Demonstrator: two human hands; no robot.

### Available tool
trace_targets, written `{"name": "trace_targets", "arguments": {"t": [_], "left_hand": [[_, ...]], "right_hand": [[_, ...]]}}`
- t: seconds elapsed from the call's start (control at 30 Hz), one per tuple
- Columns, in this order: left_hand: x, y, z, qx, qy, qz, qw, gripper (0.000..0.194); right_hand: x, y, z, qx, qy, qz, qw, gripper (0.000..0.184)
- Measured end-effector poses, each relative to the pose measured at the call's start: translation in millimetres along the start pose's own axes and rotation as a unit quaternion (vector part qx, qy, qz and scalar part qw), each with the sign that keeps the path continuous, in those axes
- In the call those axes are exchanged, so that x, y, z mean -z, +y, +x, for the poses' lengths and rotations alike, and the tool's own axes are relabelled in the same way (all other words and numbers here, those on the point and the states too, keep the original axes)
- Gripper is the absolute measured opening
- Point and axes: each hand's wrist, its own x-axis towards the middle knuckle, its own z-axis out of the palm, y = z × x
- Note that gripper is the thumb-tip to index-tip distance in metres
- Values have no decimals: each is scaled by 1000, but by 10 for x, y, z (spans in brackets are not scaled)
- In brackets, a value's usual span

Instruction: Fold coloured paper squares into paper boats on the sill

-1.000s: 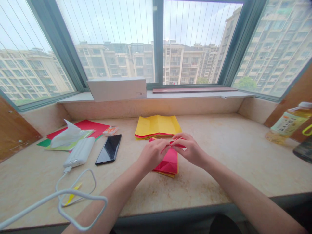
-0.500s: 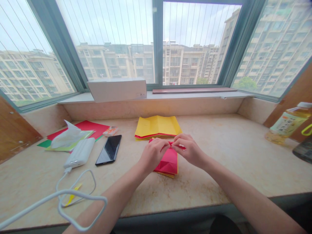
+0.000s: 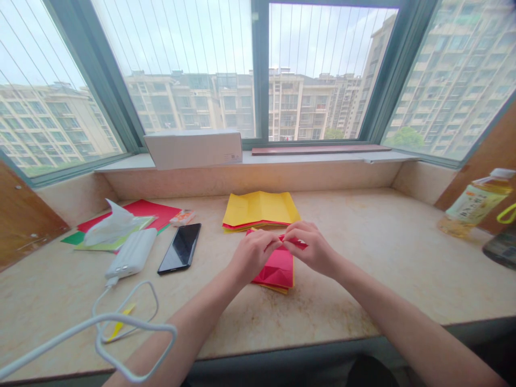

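A folded red paper (image 3: 277, 271) lies in front of me, with yellow paper edges showing under it. My left hand (image 3: 255, 252) pinches the red paper's upper part from the left. From the right, my right hand (image 3: 307, 243) pinches it too, and the fingertips of both hands almost meet. Those fingers hide much of the paper's far end. Just beyond the hands rests a stack of creased yellow and red paper (image 3: 261, 208), with a yellow sheet on top.
To the left are a black phone (image 3: 179, 248), a white power bank (image 3: 132, 252) with a looped white cable (image 3: 137, 324), a tissue pack (image 3: 108, 226) and coloured sheets (image 3: 155, 212). A drink bottle (image 3: 475, 204) stands at right. A white box (image 3: 195, 150) sits on the windowsill.
Both hands keep their pinch on the red paper. Their fingertips have shifted only very slightly; everything else stays in place.
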Motion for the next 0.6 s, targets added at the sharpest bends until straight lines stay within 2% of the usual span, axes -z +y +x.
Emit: {"name": "trace_targets", "arguments": {"t": [0.13, 0.3, 0.5, 0.6], "left_hand": [[-6, -25, -6, 8, -4, 6, 1000, 18], [0, -13, 16, 6, -32, -12, 999, 13], [14, -23, 12, -1, -42, -5, 999, 21], [7, -29, 4, -9, -50, 10, 999, 24]], "right_hand": [[-8, 54, -9, 11, -2, 1, 1000, 6], [5, 5, 0, -4, -14, -4, 1000, 10], [24, -8, 3, 6, -35, -31, 999, 4], [44, -13, 10, 17, -41, -41, 998, 9]]}}
